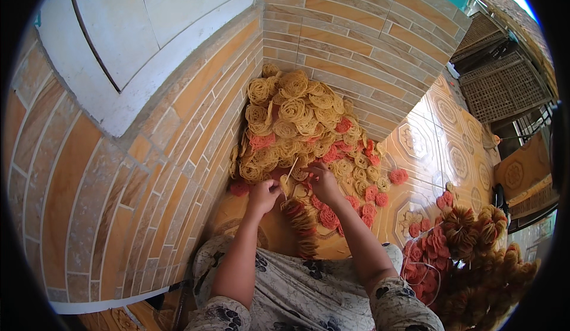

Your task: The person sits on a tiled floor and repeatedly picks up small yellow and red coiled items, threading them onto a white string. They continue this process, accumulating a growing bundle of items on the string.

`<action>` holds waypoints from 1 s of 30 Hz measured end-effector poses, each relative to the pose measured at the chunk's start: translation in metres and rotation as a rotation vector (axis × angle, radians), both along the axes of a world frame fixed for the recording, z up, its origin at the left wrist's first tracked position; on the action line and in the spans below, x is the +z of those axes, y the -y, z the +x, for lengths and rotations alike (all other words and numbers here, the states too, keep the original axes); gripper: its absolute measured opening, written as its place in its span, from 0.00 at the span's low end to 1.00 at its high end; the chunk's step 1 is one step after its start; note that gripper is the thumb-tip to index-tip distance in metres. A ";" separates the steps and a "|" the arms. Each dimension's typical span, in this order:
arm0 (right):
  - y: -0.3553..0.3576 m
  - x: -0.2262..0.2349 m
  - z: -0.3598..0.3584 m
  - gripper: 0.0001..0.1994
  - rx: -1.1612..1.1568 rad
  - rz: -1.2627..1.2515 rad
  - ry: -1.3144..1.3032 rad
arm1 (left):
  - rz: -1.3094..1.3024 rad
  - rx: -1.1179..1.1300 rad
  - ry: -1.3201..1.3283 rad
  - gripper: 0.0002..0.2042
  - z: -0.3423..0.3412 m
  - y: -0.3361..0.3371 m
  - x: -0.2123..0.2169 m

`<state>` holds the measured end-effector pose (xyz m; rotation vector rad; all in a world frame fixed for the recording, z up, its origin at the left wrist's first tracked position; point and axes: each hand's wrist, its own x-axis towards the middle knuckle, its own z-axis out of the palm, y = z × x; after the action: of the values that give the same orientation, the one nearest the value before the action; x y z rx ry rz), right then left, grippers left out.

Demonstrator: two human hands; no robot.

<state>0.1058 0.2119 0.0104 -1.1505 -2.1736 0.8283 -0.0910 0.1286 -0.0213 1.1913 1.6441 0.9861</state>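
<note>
A big heap of round yellow and pink coiled discs [297,123] is piled in the corner where two tiled walls meet. My left hand [263,193] pinches a disc at the foot of the heap. My right hand [322,181] grips a thin pale stick [291,170] that points up toward the pile. Below my hands hangs a strung row of discs [303,227], yellow and pink, reaching down toward my lap.
Loose pink discs [380,197] lie scattered on the patterned orange floor tiles [451,153]. Bundled strings of yellow and pink discs [475,254] sit at the lower right. Woven lattice panels [504,81] stand at the far right. A white window frame [119,46] is upper left.
</note>
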 end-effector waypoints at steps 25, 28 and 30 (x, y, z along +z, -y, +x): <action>0.021 0.004 0.084 0.12 -0.318 -0.741 -0.645 | -0.176 -0.331 0.318 0.08 0.055 0.004 0.005; 0.024 0.007 0.077 0.15 -0.266 -0.607 -0.637 | -0.179 -0.318 0.315 0.08 0.055 0.004 0.005; 0.025 0.010 0.075 0.15 -0.304 -0.491 -0.489 | -0.151 -0.318 0.306 0.09 0.056 0.005 0.005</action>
<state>0.1808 0.1871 0.0202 -1.2926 -1.3946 1.3769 -0.0353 0.1235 -0.0164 1.0966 1.2217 0.7832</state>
